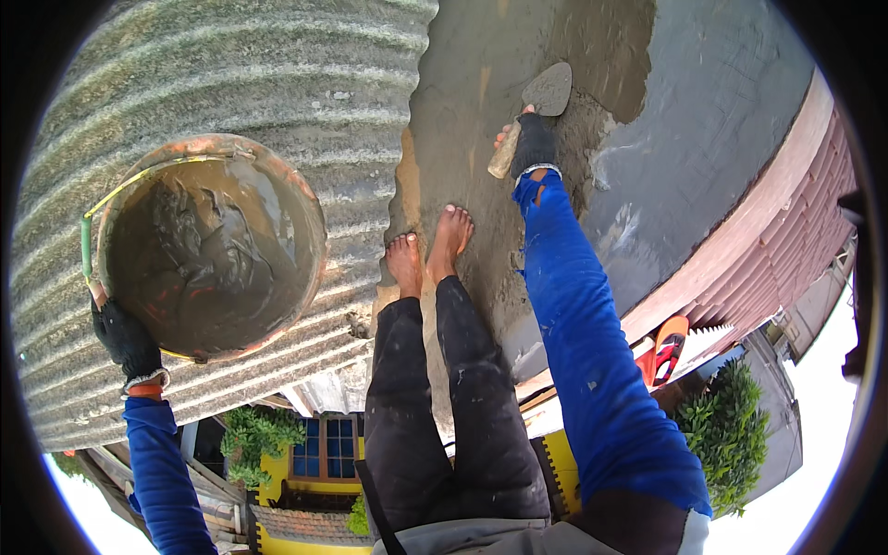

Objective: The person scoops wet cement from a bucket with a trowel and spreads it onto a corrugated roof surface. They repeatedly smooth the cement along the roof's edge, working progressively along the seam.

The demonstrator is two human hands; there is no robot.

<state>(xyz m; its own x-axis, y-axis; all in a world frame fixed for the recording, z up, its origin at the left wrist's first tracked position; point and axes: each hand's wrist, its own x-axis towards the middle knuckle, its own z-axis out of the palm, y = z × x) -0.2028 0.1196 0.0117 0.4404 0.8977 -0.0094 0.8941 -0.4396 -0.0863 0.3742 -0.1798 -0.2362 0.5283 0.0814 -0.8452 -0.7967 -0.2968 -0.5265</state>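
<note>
My right hand (534,146), in a dark fingerless glove, is closed around the handle of a pointed trowel (549,90). The trowel's blade is smeared with grey mortar and lies just over the wet mortar surface (490,55). On the left, a round bucket (322,208) with a mortar-caked, reddish rim stands on the corrugated roof. Wet grey mortar (208,250) fills much of it. My left hand (128,340), gloved the same way, is at the bucket's near-left side, its fingers closed on the lower end of the wire handle (86,242) with a green grip.
Grey corrugated roofing (305,83) spreads across the left. My bare feet stand on the mortared ledge in the middle. A smoother grey slope (694,120) runs along the right, bordered by reddish roof tiles (786,240). An orange-and-red sandal (668,347) lies at the right edge; a yellow house is below.
</note>
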